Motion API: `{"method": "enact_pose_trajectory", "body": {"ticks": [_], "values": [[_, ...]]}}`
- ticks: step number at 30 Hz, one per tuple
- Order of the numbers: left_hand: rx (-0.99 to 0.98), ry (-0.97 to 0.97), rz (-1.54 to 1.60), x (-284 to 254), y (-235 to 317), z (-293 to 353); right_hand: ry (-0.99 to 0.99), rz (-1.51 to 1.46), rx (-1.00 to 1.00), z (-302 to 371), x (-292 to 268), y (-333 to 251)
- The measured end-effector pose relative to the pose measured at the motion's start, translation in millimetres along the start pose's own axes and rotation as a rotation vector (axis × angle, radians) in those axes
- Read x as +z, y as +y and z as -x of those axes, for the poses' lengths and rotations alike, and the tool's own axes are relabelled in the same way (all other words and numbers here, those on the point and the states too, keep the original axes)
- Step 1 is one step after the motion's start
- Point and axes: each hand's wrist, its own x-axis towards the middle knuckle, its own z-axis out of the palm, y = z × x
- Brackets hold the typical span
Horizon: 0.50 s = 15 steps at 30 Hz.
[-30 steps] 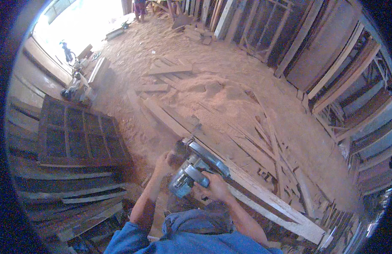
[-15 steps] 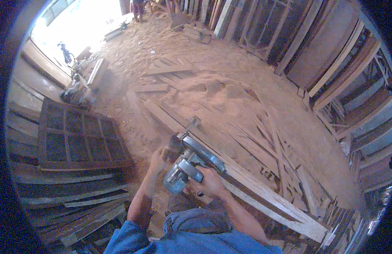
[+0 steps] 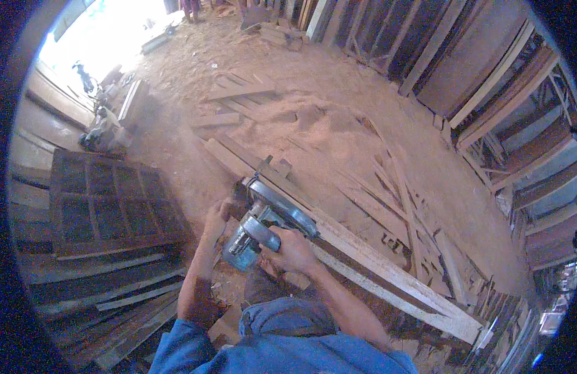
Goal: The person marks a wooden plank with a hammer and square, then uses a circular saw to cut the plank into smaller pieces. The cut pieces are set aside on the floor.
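Note:
A blue-grey circular saw rests on a long wooden plank, which runs from the upper left to the lower right. My right hand is wrapped round the saw's handle. At the saw's dark front end, my left hand is closed on it, its fingers partly hidden. Behind the saw, a long dark gap separates the plank from a pale strip; the two meet near the lower right end. The blade itself is hidden under the rounded guard. Hazy dust hangs to the left of the saw's front.
Beyond the plank lie a sawdust heap and short boards. Thin offcuts are scattered to the right. A paned wooden frame leans at left above stacked boards. Tall planks line the right wall. A person's legs show far off.
Both hands have pushed the saw farther along the plank, toward the upper left. The whole view has also shifted slightly. My grip on the saw stays the same.

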Motion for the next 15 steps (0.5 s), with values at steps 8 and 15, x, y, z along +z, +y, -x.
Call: {"method": "enact_pose_trajectory", "body": {"ticks": [8,15], "values": [[-0.001,-0.015,-0.023,-1,13,4,-0.004,-0.040,-0.024,-3,1,1],[0.026,0.012,-0.153,-6,3,-8,0.098,-0.038,-0.093,-13,21,17]]}}
